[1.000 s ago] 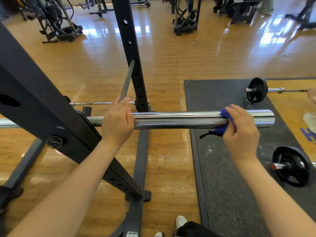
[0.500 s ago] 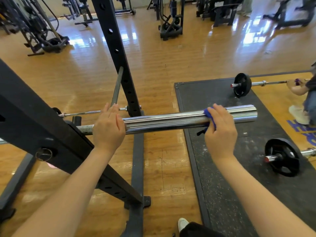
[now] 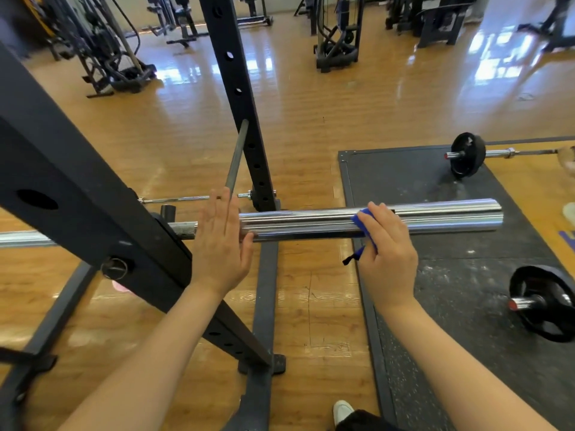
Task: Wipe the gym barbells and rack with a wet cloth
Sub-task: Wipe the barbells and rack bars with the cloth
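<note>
- Right now the bar (image 3: 326, 223) lies level across the rack (image 3: 93, 200), its chrome sleeve jutting out to the right over the mat (image 3: 435, 188).
- Left hand (image 3: 219, 245) rests flat against the sleeve's inner end, fingers straight and close together, thumb tucked under; I judge it is steadying the bar so it won't roll or slide.
- Right hand (image 3: 387, 250) curls round the sleeve at mid-length, pressing a blue cloth (image 3: 362, 223) onto the metal, with a dark tag hanging below.
- Cloth wraps the near side, likely to clean more of the curve per pass.
- Two plated bars on the mat look untouched, so much seems left.
</note>
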Demonstrator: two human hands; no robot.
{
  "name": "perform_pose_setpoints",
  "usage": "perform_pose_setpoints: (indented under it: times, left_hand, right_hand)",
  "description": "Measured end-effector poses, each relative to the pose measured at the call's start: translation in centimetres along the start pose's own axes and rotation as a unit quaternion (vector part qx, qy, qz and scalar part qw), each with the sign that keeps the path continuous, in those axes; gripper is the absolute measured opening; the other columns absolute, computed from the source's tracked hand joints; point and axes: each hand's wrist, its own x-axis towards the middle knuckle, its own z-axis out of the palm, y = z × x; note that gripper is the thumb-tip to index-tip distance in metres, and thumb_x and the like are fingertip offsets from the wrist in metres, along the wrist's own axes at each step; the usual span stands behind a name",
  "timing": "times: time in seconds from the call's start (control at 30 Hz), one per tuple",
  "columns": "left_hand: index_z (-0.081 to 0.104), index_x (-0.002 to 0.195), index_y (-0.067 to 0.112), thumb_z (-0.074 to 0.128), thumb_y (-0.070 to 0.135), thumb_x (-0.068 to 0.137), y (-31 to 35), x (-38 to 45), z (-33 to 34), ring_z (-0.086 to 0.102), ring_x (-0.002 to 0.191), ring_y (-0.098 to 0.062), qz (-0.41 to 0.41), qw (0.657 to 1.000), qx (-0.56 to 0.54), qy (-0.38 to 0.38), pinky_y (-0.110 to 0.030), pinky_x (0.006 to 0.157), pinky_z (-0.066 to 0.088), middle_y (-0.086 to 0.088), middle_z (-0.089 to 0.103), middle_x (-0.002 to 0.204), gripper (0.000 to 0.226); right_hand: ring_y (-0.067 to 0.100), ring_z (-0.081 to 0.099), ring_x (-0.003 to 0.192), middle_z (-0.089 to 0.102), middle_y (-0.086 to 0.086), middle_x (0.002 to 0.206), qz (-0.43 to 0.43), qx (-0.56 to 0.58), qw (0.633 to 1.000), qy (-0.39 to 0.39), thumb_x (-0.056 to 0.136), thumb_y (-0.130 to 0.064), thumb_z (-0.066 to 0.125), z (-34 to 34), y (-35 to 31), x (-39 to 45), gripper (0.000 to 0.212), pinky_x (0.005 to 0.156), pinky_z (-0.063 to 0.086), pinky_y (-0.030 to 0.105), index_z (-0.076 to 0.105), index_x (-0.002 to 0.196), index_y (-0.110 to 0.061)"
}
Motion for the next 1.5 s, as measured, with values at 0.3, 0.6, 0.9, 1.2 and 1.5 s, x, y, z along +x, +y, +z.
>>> perform_pose_setpoints:
  times: [0.3,0.6,0.9,1.2,1.5]
  left_hand:
    - [0.021,0.145,-0.004,0.03,0.026,0.094,0.6,1.5,-0.6,0.013,0.143,-0.028,-0.058,0.997,-0.053,-0.006,-0.041,0.116,0.015,-0.022,0.026,0.151,0.06]
    - [0.021,0.149,0.01,0.027,0.029,0.103,0.8,6.6,-3.4,0.029,0.139,-0.026,-0.161,0.955,-0.117,-0.221,-0.038,0.107,0.029,-0.013,0.031,0.151,0.05]
    - [0.032,0.143,-0.002,0.025,0.028,0.094,-0.3,0.5,-1.6,0.023,0.142,-0.028,-0.079,0.993,-0.07,-0.049,-0.037,0.116,0.014,-0.018,0.033,0.149,0.058]
    - [0.043,0.136,-0.004,0.025,0.02,0.091,-0.7,1.5,-0.8,0.026,0.139,-0.031,-0.07,0.992,-0.09,-0.047,-0.047,0.114,0.018,-0.019,0.038,0.146,0.053]
    - [0.043,0.138,0.004,0.015,0.027,0.084,-0.9,4.4,-2.1,0.022,0.142,-0.022,-0.105,0.971,-0.14,-0.164,-0.036,0.117,0.007,-0.01,0.04,0.147,0.065]
  right_hand:
    - [0.036,0.058,0.113,0.064,0.018,0.117,-0.025,0.041,0.994,-0.101,0.077,0.011,0.066,1.6,-3.9,-0.2,0.036,0.093,0.049,0.049,0.065,0.112,0.002]
    - [0.032,0.063,0.105,0.067,0.018,0.11,-0.141,0.042,0.973,-0.179,0.063,0.011,0.077,5.3,-9.3,1.7,0.045,0.099,0.034,0.035,0.069,0.106,0.001]
    - [0.033,0.056,0.115,0.063,0.017,0.12,-0.102,0.055,0.986,-0.123,0.085,0.0,0.047,3.8,-5.5,-0.4,0.033,0.096,0.048,0.049,0.066,0.113,0.001]
    - [0.035,0.059,0.113,0.065,0.018,0.117,-0.142,0.057,0.972,-0.177,0.066,0.014,0.074,6.9,-10.2,0.4,0.048,0.102,0.036,0.044,0.067,0.111,0.001]
    - [0.032,0.06,0.112,0.065,0.016,0.116,-0.138,0.038,0.978,-0.153,0.083,0.001,0.05,3.9,-5.7,0.4,0.033,0.097,0.048,0.044,0.068,0.11,-0.001]
